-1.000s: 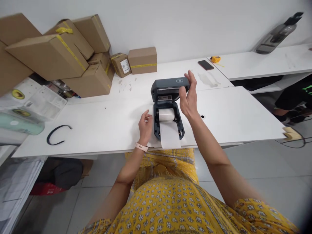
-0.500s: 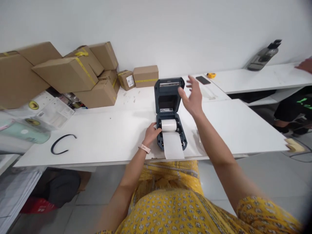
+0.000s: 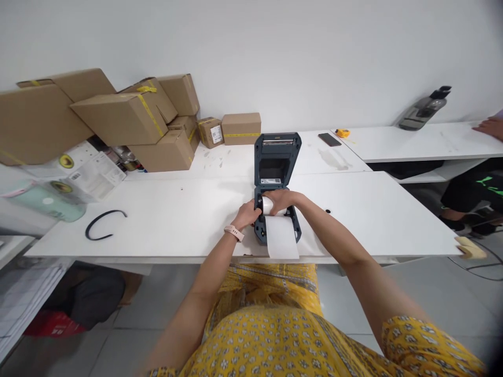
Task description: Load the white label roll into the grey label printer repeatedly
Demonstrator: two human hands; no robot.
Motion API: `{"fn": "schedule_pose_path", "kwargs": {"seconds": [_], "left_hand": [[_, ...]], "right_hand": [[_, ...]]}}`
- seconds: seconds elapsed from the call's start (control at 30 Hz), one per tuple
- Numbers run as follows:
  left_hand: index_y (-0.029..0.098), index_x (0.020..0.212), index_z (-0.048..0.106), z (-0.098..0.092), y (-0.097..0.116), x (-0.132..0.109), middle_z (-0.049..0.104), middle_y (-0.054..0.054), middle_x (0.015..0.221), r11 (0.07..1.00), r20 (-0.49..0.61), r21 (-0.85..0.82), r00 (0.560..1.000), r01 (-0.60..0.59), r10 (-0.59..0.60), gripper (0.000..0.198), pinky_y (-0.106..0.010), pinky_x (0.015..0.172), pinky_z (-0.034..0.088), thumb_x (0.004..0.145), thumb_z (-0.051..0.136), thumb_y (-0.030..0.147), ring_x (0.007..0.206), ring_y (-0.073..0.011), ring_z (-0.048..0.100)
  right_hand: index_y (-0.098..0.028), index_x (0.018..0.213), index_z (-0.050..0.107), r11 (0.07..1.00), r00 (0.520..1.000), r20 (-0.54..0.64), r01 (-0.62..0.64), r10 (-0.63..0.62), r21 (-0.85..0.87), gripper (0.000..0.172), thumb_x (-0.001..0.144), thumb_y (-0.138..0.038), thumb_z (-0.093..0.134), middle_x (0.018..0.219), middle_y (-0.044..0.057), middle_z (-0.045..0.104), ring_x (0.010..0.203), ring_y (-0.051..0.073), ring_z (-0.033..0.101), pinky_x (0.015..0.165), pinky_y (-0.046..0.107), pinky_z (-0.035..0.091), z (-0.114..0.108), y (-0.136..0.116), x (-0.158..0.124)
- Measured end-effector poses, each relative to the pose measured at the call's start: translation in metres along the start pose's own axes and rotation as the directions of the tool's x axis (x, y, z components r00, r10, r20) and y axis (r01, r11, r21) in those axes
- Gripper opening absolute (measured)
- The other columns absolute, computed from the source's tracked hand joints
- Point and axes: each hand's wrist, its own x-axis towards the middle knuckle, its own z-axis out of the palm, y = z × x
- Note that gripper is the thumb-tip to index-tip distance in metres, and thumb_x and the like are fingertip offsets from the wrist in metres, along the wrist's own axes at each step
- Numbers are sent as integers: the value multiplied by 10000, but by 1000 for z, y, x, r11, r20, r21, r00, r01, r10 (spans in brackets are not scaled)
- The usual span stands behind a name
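Observation:
A dark label printer (image 3: pixel 257 162) stands on the white table with its lid tipped up and back. Inside it sits a white label roll (image 3: pixel 268 206), from which a strip of labels (image 3: pixel 282 238) runs forward past the table's front edge. My left hand (image 3: pixel 247 214) grips the printer's left side, its thumb by the black roll holder (image 3: pixel 260 201). Over the roll lies my right hand (image 3: pixel 280 200), fingers curled around its top and hiding the right part of it.
Cardboard boxes (image 3: pixel 118 118) are piled at the back left, near a mint bottle (image 3: pixel 65 204) and a black headband (image 3: pixel 89 229). Behind the printer to the right lie a phone (image 3: pixel 329 139) and a yellow tape measure (image 3: pixel 342 133). Another person's hand (image 3: pixel 490 127) rests at far right.
My right hand has come down from beside the raised lid onto the label roll. My left hand stays at the printer's left side. The view has shifted slightly.

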Motion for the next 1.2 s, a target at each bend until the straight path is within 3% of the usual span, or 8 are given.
{"fn": "schedule_pose_path", "kwargs": {"seconds": [0.1, 0.23, 0.43, 0.53, 0.63, 0.97, 1.07, 1.2], "left_hand": [[181, 1106, 657, 0, -1, 0, 656, -29, 661, 1000, 10, -10, 1000, 10, -10, 300, -301, 559, 483, 823, 558, 199, 519, -201, 593], [186, 1100, 645, 2, -2, -2, 653, -29, 687, 999, 12, -44, 1000, -2, 3, 286, -271, 475, 448, 830, 557, 218, 457, -168, 551], [187, 1092, 662, 1, -3, -3, 673, -44, 713, 999, -9, -41, 1000, -28, 28, 291, -289, 519, 473, 832, 536, 225, 504, -187, 570], [191, 1133, 669, 1, -3, -2, 690, -48, 735, 999, -12, -5, 999, -40, 40, 337, -310, 591, 494, 831, 522, 223, 552, -206, 589], [193, 1152, 662, 1, -3, -2, 687, -44, 750, 999, -2, 2, 999, -34, 34, 356, -305, 584, 481, 833, 508, 222, 554, -201, 584], [184, 1161, 647, 2, -2, -1, 653, -37, 737, 1000, 3, 7, 1000, -2, 2, 376, -273, 531, 441, 826, 480, 219, 554, -182, 557], [182, 1198, 634, 3, -3, 0, 660, -41, 754, 1000, 14, -10, 1000, 12, -11, 405, -276, 504, 434, 824, 488, 236, 549, -187, 560], [173, 1230, 628, 3, -3, 0, 677, -42, 765, 1000, 9, -5, 1000, 10, -10, 430, -275, 516, 443, 827, 490, 236, 537, -178, 556]], "right_hand": [[-234, 1280, 645, 983, 989, 31, 142, -147, 119, 701, 621, -370, 838, 1278, 90, 727, 1131, 341, 701, 938, 420, 583, -16, 7, -15], [-271, 1337, 621, 860, 929, -153, 371, -338, 352, 781, 608, -405, 868, 1328, 37, 701, 1209, 306, 660, 1029, 407, 540, -38, 30, -62], [-263, 1340, 605, 692, 861, -455, 472, -228, 546, 795, 620, -412, 909, 1413, 92, 647, 1281, 318, 602, 1101, 470, 464, -42, 89, -132], [-263, 1324, 594, 624, 882, -453, 427, -129, 654, 808, 599, -404, 921, 1435, 116, 630, 1272, 325, 599, 1070, 482, 472, -29, 118, -132], [-234, 1274, 611, 589, 913, -406, 347, -35, 730, 784, 573, -388, 925, 1388, 124, 651, 1248, 321, 602, 1069, 483, 463, -11, 137, -114], [-202, 1267, 607, 481, 952, -247, 135, 179, 866, 888, 432, -259, 905, 1304, 90, 682, 1196, 285, 616, 1075, 442, 487, 37, 161, -72], [-209, 1380, 552, 472, 947, -250, 129, 203, 872, 944, 506, -320, 890, 1388, 122, 651, 1233, 295, 616, 1061, 452, 509, 50, 169, -78], [-260, 1489, 477, 433, 908, -318, 180, 272, 883, 904, 688, -523, 806, 1580, 149, 502, 1399, 297, 542, 1121, 472, 463, 77, 184, -114]]}}
